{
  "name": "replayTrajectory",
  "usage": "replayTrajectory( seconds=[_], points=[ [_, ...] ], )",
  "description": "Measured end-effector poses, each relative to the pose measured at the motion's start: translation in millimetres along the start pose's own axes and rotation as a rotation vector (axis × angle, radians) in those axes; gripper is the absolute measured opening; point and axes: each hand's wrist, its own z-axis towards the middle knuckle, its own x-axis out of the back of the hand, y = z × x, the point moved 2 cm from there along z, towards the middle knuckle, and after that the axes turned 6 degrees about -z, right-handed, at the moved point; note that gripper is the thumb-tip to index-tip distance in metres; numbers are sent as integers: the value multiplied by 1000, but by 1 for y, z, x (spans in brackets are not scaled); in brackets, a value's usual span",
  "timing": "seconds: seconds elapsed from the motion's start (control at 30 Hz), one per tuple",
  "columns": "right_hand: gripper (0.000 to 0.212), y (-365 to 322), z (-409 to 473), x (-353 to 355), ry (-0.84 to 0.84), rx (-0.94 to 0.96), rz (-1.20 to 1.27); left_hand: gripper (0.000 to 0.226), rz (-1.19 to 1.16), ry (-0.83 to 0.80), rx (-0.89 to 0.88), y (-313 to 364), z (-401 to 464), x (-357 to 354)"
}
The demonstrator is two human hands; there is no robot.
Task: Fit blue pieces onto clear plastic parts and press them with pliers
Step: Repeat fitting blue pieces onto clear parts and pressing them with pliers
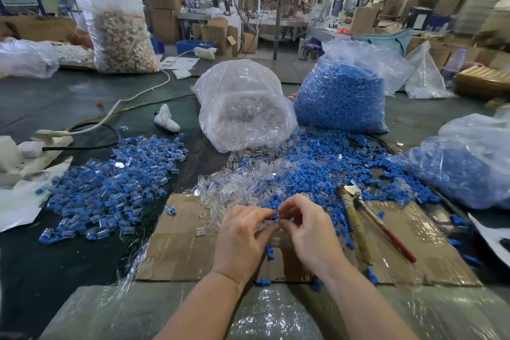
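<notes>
Both hands meet over cardboard (179, 251): left hand (242, 237) pinches a clear part (266, 228), right hand (306, 229) pinches a blue piece (276, 215). Pliers (356, 218) lie right; 2 bags (242, 107) stand behind.

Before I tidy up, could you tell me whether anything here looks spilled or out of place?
Loose blue pieces have spilled from the blue bag across the floor and cardboard; the pliers lie idle among them.

Single head-worn wide-angle view, forward and down, close over the cardboard (176, 251) worktop.
</notes>
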Motion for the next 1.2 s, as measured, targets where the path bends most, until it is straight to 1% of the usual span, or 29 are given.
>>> replayTrajectory(
  seconds=[0.1,0.17,0.23,0.33,0.43,0.5,0.63,0.73,0.87,0.9,1.0,1.07,1.2],
  points=[
    [31,2,-2,0,-19,-12,50,24,6,-44,-6,3,-1,-1],
    [29,2,-2,0,-11,-10,37,24,12,-48,-8,3,-1,-2],
    [26,4,-1,1,25,-25,-26,28,19,-55,6,2,-1,-2],
    [18,9,-2,3,111,-22,-191,34,15,-76,6,2,0,-3],
    [9,11,-4,1,95,20,-352,29,-23,-73,22,3,-1,-3],
    [9,14,-4,-3,77,27,-430,26,-58,-55,34,3,-1,-2],
    [13,18,-4,-8,84,16,-493,22,-78,-24,19,5,-1,-2],
    [10,19,-3,-9,91,34,-520,20,-68,-11,16,6,-1,-1],
    [6,19,-1,-10,100,43,-566,37,-50,-38,16,4,-1,-3],
    [7,19,0,-10,98,44,-572,37,-53,-44,23,4,-1,-3],
    [9,19,-1,-10,91,55,-574,24,-63,-41,33,3,0,-3],
    [7,19,-3,-10,120,57,-532,14,-68,-36,43,2,0,-3],
    [9,18,-8,-11,175,56,-480,10,-43,-57,45,-1,-1,-4]
  ],
)
